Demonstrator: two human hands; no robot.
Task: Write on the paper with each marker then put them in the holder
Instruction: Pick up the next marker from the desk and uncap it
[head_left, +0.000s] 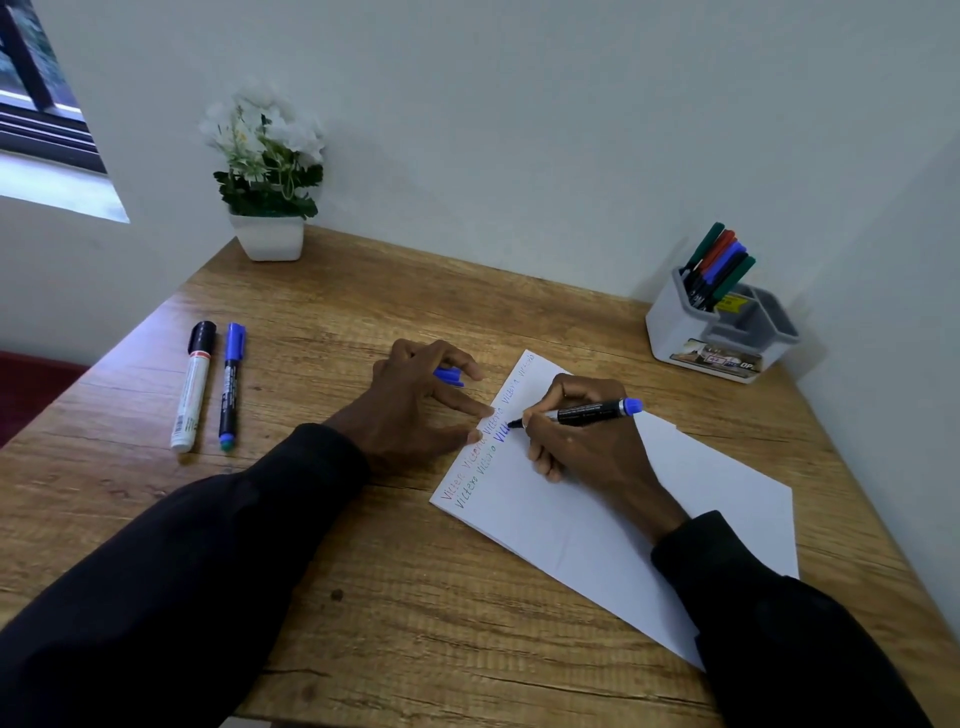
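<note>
My right hand (582, 441) grips a black-bodied blue marker (587, 414), its tip touching the white paper (597, 519) where blue letters follow several words in other colours. My left hand (415, 405) rests at the paper's left edge, fingertips pressing the sheet, with the marker's blue cap (449, 375) held under its fingers. Two capped markers lie side by side on the table at the left: a white one with a black cap (192, 384) and a black one with a blue cap (231, 384). The grey-and-white holder (722, 338) at the back right contains several markers.
A white pot of white flowers (267, 171) stands at the back left against the wall. The wooden table (389, 597) meets walls behind and on the right. A window is at the upper left. My dark sleeves cover the front of the table.
</note>
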